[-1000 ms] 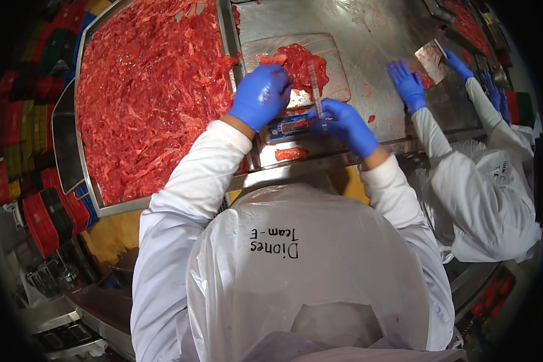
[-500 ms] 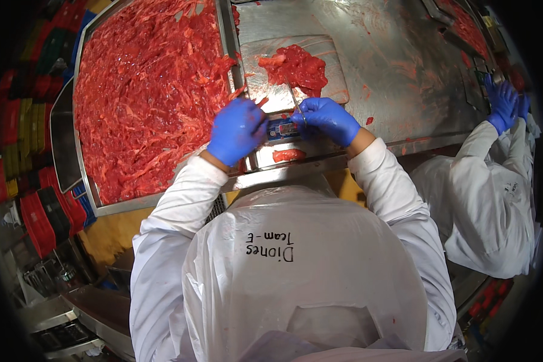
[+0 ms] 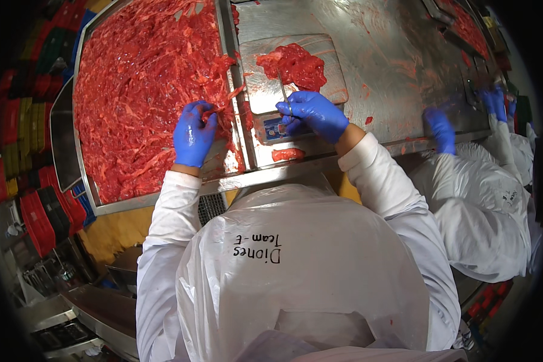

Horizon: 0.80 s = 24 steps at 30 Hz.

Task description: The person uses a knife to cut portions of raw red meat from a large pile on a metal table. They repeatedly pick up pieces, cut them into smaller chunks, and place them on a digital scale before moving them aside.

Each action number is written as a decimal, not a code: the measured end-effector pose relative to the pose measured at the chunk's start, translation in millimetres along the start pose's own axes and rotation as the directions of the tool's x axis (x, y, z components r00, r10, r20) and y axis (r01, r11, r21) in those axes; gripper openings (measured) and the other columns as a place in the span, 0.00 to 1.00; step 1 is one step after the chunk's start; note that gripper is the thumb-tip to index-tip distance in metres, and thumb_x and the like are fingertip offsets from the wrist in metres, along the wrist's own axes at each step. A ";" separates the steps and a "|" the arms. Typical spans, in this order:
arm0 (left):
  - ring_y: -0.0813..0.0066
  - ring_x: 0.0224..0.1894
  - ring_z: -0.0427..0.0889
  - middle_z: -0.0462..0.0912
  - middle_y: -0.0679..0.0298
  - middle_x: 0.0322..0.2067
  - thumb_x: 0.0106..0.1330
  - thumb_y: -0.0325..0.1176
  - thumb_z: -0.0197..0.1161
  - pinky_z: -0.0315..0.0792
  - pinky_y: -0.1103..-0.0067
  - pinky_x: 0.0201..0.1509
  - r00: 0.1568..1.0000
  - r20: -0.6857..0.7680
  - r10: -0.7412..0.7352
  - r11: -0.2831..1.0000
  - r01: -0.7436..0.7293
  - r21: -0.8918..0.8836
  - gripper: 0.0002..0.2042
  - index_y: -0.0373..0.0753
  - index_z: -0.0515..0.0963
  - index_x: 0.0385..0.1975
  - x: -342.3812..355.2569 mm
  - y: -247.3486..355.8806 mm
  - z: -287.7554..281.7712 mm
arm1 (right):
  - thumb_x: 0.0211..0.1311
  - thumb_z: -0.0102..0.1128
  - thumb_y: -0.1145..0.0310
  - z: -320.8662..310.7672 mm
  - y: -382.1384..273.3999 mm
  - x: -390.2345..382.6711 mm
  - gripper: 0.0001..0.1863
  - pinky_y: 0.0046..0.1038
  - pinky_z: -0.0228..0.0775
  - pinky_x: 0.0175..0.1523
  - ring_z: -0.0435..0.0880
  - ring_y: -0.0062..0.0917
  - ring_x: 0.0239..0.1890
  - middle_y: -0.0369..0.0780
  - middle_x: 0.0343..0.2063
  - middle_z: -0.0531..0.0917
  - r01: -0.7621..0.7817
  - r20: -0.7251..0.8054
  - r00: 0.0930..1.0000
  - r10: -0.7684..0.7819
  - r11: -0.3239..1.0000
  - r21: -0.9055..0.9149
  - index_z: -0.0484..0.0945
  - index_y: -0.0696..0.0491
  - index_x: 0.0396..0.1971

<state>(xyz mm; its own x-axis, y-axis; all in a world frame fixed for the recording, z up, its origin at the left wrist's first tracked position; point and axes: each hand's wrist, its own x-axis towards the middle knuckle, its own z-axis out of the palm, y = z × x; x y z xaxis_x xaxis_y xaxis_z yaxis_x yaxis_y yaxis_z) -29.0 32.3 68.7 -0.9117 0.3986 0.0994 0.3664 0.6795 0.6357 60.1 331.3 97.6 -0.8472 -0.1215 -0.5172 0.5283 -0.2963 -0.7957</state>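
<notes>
My left hand point(image 3: 194, 136), in a blue glove, is at the near right part of a big metal tray point(image 3: 148, 202) heaped with raw red meat strips point(image 3: 151, 90). Its fingers are curled, with a bit of red meat between fingertips and thumb. In my right hand point(image 3: 320, 114), also blue-gloved, is a slim metal tool point(image 3: 283, 87); its exact kind is unclear. The tool's far end reaches a pile of raw meat point(image 3: 298, 65) on the steel platform of a scale point(image 3: 335, 84). The scale's blue display panel point(image 3: 274, 129) shows partly beneath my right hand.
A small meat strip point(image 3: 288, 154) lies by the table's front edge. Scraps and red smears mark the steel table point(image 3: 392, 66). At right, a co-worker's gloved hand point(image 3: 441, 130) is blurred by motion. Coloured crates point(image 3: 39, 223) stand at far left.
My left hand has moved left, away from the scale and onto the tray's meat. My right hand has shifted slightly up and left with the tool. The co-worker's hand has moved left.
</notes>
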 end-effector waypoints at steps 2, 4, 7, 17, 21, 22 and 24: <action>0.60 0.41 0.85 0.83 0.56 0.48 0.65 0.33 0.65 0.79 0.71 0.42 1.000 0.011 0.020 1.000 -0.020 -0.011 0.10 0.39 0.83 0.44 -2.8 0.1 3.3 | 0.67 0.69 0.57 14.5 -12.8 -6.8 0.16 0.27 0.81 0.37 0.84 0.25 0.27 0.39 0.30 0.83 -0.030 -0.005 0.999 0.031 0.988 0.153 0.80 0.56 0.36; 0.61 0.40 0.85 0.83 0.58 0.45 0.65 0.33 0.65 0.79 0.72 0.42 0.999 0.015 0.028 1.000 -0.028 -0.009 0.10 0.38 0.83 0.43 -3.0 -3.1 9.3 | 0.67 0.69 0.56 1.1 -14.5 5.3 0.17 0.28 0.81 0.35 0.85 0.26 0.27 0.39 0.29 0.83 0.011 -0.029 1.000 -0.008 0.995 0.096 0.80 0.56 0.36; 0.62 0.40 0.85 0.83 0.58 0.42 0.65 0.33 0.65 0.79 0.72 0.42 0.999 0.046 -0.006 1.000 0.007 -0.020 0.09 0.38 0.83 0.42 -2.6 0.1 8.8 | 0.67 0.69 0.55 -4.1 -5.4 9.7 0.18 0.28 0.79 0.32 0.85 0.25 0.28 0.38 0.28 0.82 0.034 -0.040 0.999 -0.034 0.999 -0.014 0.80 0.56 0.35; 0.62 0.39 0.86 0.84 0.56 0.39 0.63 0.32 0.67 0.79 0.72 0.45 0.996 -0.050 -0.071 0.994 0.066 -0.085 0.10 0.36 0.84 0.41 -9.0 -62.7 7.8 | 0.67 0.66 0.60 -1.6 36.4 -63.4 0.13 0.28 0.76 0.40 0.84 0.22 0.29 0.39 0.32 0.87 0.111 0.217 0.976 -0.009 0.878 -0.465 0.82 0.56 0.36; 0.57 0.44 0.86 0.86 0.55 0.39 0.62 0.32 0.68 0.79 0.68 0.49 0.975 -0.188 -0.118 0.985 0.139 0.101 0.09 0.37 0.86 0.40 16.3 -57.0 -0.3 | 0.74 0.60 0.62 -81.0 29.4 -97.3 0.13 0.27 0.81 0.45 0.85 0.23 0.33 0.39 0.31 0.84 0.268 -0.299 0.929 -0.217 0.953 0.140 0.81 0.58 0.42; 0.57 0.44 0.86 0.86 0.55 0.40 0.62 0.32 0.69 0.79 0.68 0.50 0.980 -0.195 0.048 0.998 -0.041 0.039 0.09 0.37 0.86 0.40 32.1 -37.9 2.9 | 0.72 0.62 0.64 -97.9 29.6 -98.2 0.11 0.26 0.82 0.47 0.85 0.22 0.35 0.38 0.32 0.84 0.302 -0.314 0.920 -0.233 0.934 0.191 0.81 0.57 0.43; 0.58 0.45 0.86 0.87 0.55 0.42 0.64 0.29 0.68 0.78 0.70 0.53 0.958 -0.169 0.233 0.968 -0.246 -0.057 0.07 0.36 0.85 0.39 56.1 38.0 10.3 | 0.71 0.62 0.65 -74.0 9.1 -92.9 0.11 0.24 0.80 0.46 0.85 0.21 0.35 0.37 0.33 0.83 0.287 -0.288 0.926 -0.244 0.951 0.117 0.81 0.58 0.42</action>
<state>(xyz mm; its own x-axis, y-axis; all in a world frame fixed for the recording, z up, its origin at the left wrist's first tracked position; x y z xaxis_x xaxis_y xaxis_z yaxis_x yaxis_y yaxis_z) -64.3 86.8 90.6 -0.8189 0.4362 0.3730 0.5681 0.5243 0.6343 147.8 410.0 115.1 -0.8970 0.2326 -0.3759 0.2528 -0.4276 -0.8679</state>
